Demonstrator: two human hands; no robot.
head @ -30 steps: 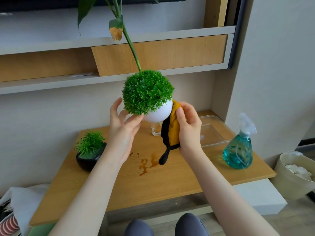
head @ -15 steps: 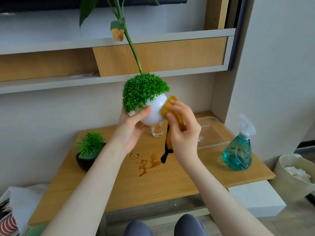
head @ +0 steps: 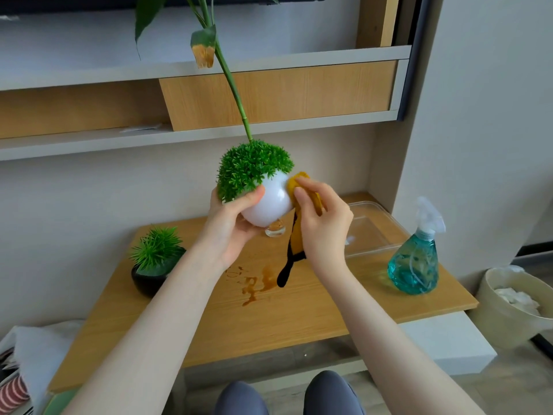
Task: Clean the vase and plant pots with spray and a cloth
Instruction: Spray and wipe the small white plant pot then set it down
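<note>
While your left hand (head: 227, 226) cups the white round plant pot (head: 267, 205) mid-air at frame centre, fingers curled under it and thumb hooked over its upper side, the pot is tilted with its green artificial foliage (head: 251, 172) tipped up and left. Your right hand (head: 321, 223) has its fingers bunched on the yellow cloth (head: 302, 187), pressing it on the pot's right shoulder; the black-edged tail hangs down toward the wooden tabletop (head: 299, 319).

Risks:
- Glossy round pot, likely slick if sprayed; a hard wipe could roll it out of your grip
- Small glass vase (head: 275, 230) sits just below the pot, bamboo stalk (head: 233, 85) rising behind it. Drop the pot or snag the cloth tail and the vase probably tips
- Brown spill (head: 254, 283) at centre of the tabletop; the tail could drag through it and smear the pot

Pot looks clean, smooth, no visible marks. Black plant pot (head: 149, 280) at left and teal spray bottle (head: 414, 265) at right stand untouched
</note>
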